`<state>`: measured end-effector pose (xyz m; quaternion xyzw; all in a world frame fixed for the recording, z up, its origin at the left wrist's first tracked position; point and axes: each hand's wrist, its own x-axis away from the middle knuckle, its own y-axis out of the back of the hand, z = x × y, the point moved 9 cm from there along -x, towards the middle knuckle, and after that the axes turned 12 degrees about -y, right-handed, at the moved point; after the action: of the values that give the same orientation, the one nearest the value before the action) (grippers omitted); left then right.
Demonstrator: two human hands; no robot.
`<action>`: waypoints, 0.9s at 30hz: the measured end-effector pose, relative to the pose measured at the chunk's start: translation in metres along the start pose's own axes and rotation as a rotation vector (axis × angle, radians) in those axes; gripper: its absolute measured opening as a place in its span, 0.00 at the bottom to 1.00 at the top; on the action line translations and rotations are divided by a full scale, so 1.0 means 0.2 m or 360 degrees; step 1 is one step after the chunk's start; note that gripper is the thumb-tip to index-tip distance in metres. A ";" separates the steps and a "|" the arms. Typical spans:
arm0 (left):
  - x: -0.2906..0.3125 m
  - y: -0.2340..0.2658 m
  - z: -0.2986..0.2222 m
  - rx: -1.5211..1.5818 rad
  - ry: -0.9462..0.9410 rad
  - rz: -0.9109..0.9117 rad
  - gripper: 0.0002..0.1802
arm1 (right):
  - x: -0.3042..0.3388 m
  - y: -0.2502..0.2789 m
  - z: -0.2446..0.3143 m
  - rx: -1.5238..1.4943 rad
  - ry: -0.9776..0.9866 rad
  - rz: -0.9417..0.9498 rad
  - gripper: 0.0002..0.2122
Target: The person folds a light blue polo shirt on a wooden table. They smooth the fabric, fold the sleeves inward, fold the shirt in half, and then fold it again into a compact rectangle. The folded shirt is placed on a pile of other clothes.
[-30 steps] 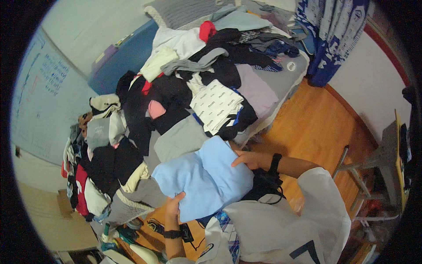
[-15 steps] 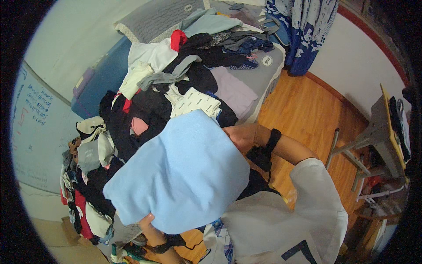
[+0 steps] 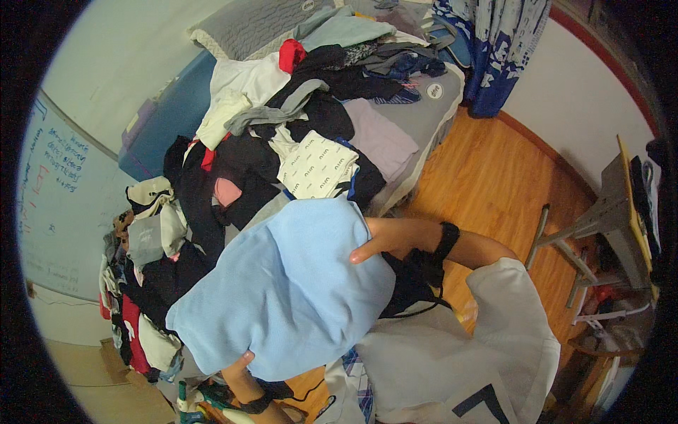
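Note:
A light blue fabric piece (image 3: 282, 290), smooth and soft-looking, is held up in front of me between both hands. It looks folded or doubled over; its exact kind of garment does not show. My right hand (image 3: 378, 240) grips its right edge, the thumb lying on top and the other fingers hidden beneath. At its lower left edge, my left hand (image 3: 240, 371) pinches the fabric, with most fingers under it. Just beyond the fabric lies a folded white garment with dark print (image 3: 321, 166). Black clothes (image 3: 247, 162) and a pink piece (image 3: 227, 191) lie beside that.
Piled clothes cover much of the bed (image 3: 452, 92), among them a lilac folded piece (image 3: 381, 138) and a red one (image 3: 291, 55). A whiteboard (image 3: 63, 212) stands at left. Wooden floor (image 3: 480, 177) and a table (image 3: 614, 205) are at right; a patterned curtain (image 3: 494, 56) hangs behind.
The blue fabric's far edge has come down toward me, and creases show across it. My right thumb now lies on top of the fabric. More of the printed white garment is visible.

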<state>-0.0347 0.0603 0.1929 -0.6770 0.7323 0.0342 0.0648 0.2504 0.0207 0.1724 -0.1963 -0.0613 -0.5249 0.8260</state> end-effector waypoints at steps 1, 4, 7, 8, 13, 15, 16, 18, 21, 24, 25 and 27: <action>0.00 0.00 0.00 -0.0008 -0.0005 0.0004 0.39 | 0.00 0.00 0.00 -0.0007 0.0027 -0.0002 0.33; 0.00 0.01 -0.01 -0.0022 -0.0017 0.0009 0.39 | 0.01 -0.01 0.02 -0.0015 0.0054 -0.0036 0.31; 0.01 0.01 -0.01 -0.0041 -0.0021 0.0009 0.40 | 0.02 -0.01 0.03 -0.0044 0.0027 -0.0043 0.30; 0.01 0.02 -0.01 -0.0045 -0.0024 0.0011 0.40 | 0.02 -0.01 0.03 -0.0058 0.0013 -0.0041 0.30; 0.01 0.02 0.00 -0.0070 -0.0018 0.0024 0.40 | 0.01 0.00 0.01 -0.0088 0.0013 -0.0066 0.28; 0.01 0.01 0.00 -0.0076 -0.0015 0.0030 0.40 | 0.01 0.00 0.01 -0.0107 0.0016 -0.0076 0.28; 0.01 0.01 0.01 -0.0075 -0.0012 0.0032 0.40 | 0.01 0.01 0.01 -0.0111 0.0023 -0.0089 0.28; 0.01 0.01 0.01 -0.0081 -0.0011 0.0037 0.40 | 0.01 0.01 0.01 -0.0096 0.0024 -0.0123 0.28; 0.00 0.01 0.01 -0.0090 -0.0008 0.0047 0.40 | 0.02 0.02 0.01 -0.0055 0.0011 -0.0169 0.28; 0.00 0.02 0.03 -0.0105 0.0000 0.0066 0.41 | 0.02 0.02 0.02 -0.0056 0.0019 -0.0153 0.29; -0.01 0.03 0.03 -0.0114 0.0003 0.0067 0.41 | 0.02 0.01 0.02 -0.0062 0.0033 -0.0131 0.29; -0.01 0.04 0.05 -0.0130 0.0009 0.0087 0.41 | 0.01 0.01 0.01 -0.0042 0.0052 -0.0112 0.29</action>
<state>-0.0423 0.0642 0.1826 -0.6589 0.7487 0.0639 0.0340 0.2540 0.0214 0.1743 -0.1964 -0.0478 -0.5575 0.8052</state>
